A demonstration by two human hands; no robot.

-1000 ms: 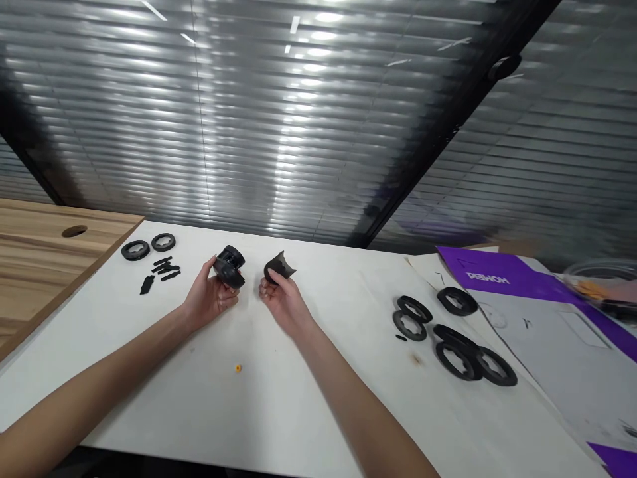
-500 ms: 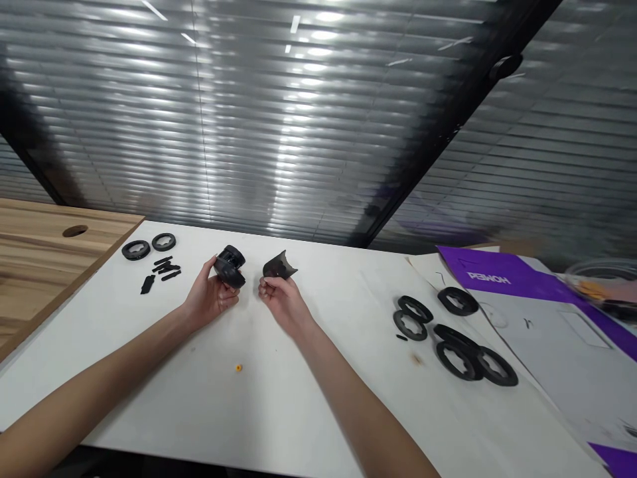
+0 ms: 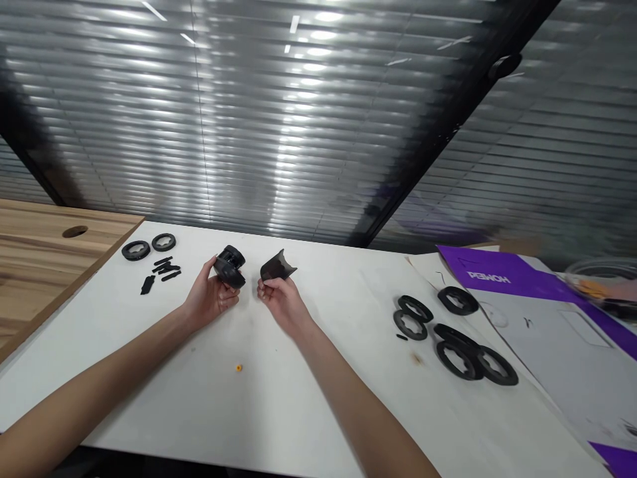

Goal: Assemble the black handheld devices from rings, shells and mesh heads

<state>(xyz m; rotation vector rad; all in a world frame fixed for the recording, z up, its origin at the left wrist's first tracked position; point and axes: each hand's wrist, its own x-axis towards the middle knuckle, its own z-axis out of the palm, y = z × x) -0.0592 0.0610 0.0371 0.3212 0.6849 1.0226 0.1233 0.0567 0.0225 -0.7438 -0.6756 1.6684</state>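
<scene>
My left hand is closed around a black spool-like part, which is tilted and has a wide rounded rim and a narrower round end. A short gap to the right, my right hand pinches the lower edge of a thin, dark curved shell. The shell's upper edge has pointed corners and a scooped cutout. Both parts are held above the white table, apart from each other. My fingertips under the black part are partly hidden.
Black rings and small flat black strips lie at the left. Several more black rings are at the right, beside a purple and white box sheet. A tiny orange piece sits in front. Blinds stand behind.
My right hand has shifted very slightly left with the curved shell, which has turned a little. My left hand and the black part look still.
</scene>
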